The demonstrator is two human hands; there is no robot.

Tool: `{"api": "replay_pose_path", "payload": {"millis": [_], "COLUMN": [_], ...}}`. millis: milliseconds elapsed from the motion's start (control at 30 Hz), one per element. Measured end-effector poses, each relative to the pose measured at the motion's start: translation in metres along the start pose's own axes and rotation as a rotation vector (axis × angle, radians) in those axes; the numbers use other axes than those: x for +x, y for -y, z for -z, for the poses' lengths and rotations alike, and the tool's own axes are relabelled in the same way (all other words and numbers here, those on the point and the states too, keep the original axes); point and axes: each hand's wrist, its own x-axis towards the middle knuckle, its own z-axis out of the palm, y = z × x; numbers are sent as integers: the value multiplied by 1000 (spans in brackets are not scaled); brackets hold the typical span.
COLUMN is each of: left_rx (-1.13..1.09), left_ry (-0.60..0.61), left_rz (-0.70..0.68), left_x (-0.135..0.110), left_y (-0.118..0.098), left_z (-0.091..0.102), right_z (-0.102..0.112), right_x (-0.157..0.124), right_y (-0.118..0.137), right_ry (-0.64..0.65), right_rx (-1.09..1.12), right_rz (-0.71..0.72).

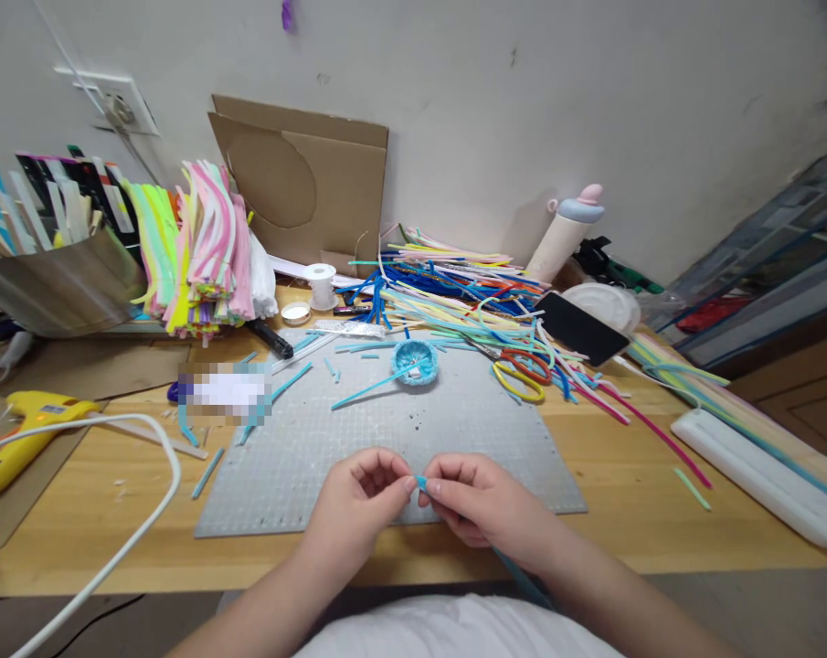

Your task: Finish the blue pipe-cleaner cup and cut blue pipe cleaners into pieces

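Starting nearest the body, notice a blue strand (523, 580) trailing below the right hand (478, 498) past the front edge of the wooden table (632, 539), apt to snag on the white shirt (461, 631) with a careless turn of the wrist; cannot tell if joined to the bit pinched above. Just beyond, find the blue strip (421, 482) over the front part of the grey cutting mat (282, 498), held narrowly between the fingertips of the right hand and the left hand (365, 498), with very little showing in the gap. Cannot tell how firmly pressed. Could slip free under too light a pinch, or kink under too hard a squeeze; if dropped, could get lost among look-alike blue offcuts (207, 473). Off to the left, watch the yellow glue gun (39, 416) and looping white cord (125, 419), possibly dragged along by a forearm catching the loop. Farther in, see a round blue piece (415, 352) on the mat, likely crushed or knocked by a low reach across. To its right, mind the scissors (537, 395), close against the heap of coloured stems (447, 283): if yanked out quickly, could scatter loose lengths toward the dark phone (581, 329).
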Motion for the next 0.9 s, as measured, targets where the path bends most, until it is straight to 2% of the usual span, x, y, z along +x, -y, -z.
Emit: {"api": "replay_pose_path", "payload": {"millis": [133, 200, 333, 433, 500, 600, 767, 900], "left_rx": [-39, -17, 138, 263, 249, 12, -591, -727], "left_ry": [-21, -39, -146, -190, -196, -114, 141, 238], "left_rz": [59, 48, -125, -284, -299, -142, 195, 305], "left_x": [2, 2, -2, -6, -6, -3, 0, -2], "left_y": [0, 1, 3, 5, 6, 5, 5, 4], "left_z": [-1, -2, -2, -1, -1, -1, 0, 1], "right_z": [3, 2, -3, -4, -4, -4, -5, -5], "right_x": [-3, -4, 0, 2, 2, 1, 1, 1], "right_y": [2, 3, 3, 2, 3, 6, 11, 10], "right_ry": [29, 23, 0, -85, -116, -99, 88, 127], "right_rx": [-186, -184, -125, -312, -431, -470, -177, -86], "right_rz": [53, 63, 16, 150, 248, 294, 299, 283]}}
